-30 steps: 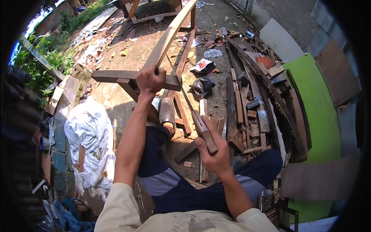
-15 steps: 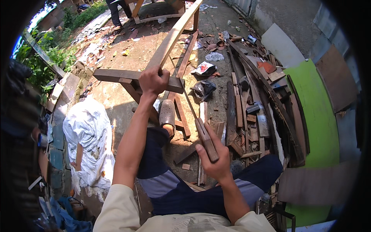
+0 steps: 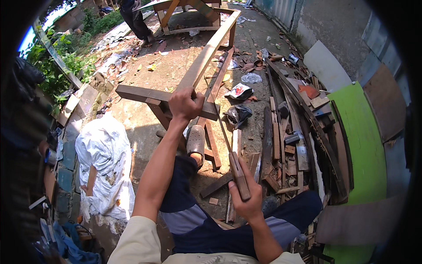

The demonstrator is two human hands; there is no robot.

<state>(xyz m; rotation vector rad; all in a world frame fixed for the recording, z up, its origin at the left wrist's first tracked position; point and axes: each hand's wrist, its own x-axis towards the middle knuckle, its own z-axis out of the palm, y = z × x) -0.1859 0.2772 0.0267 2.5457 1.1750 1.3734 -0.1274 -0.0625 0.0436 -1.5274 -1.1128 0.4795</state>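
Note:
My right hand (image 3: pixel 250 203) is closed round the brown wooden handle (image 3: pixel 239 178) of a handsaw, low in front of my body. Its narrow blade (image 3: pixel 225 134), seen almost edge-on, runs up and away past the right end of a dark wooden crosspiece (image 3: pixel 143 94). Whether the teeth touch wood cannot be made out. Clenched on top of the joint, my left hand (image 3: pixel 186 104) grips the near end of a long pale timber (image 3: pixel 209 48), which belongs to a wooden frame. My left foot, in a grey-brown clog (image 3: pixel 195 140), is beside the frame's slanted legs.
Wood offcuts (image 3: pixel 281 145) and planks pile up on the right, by a green board (image 3: pixel 358 145) and a grey wall (image 3: pixel 329 35). White sheeting (image 3: pixel 103 163) lies at left. Plastic litter (image 3: pixel 237 114) dots the ground. Far off stands another person's leg (image 3: pixel 136 22) near a wooden structure (image 3: pixel 189 17).
The whole view has shifted, so the scene sits lower and slightly further right. Both hands keep their grips, and the saw stays beside the crosspiece's end.

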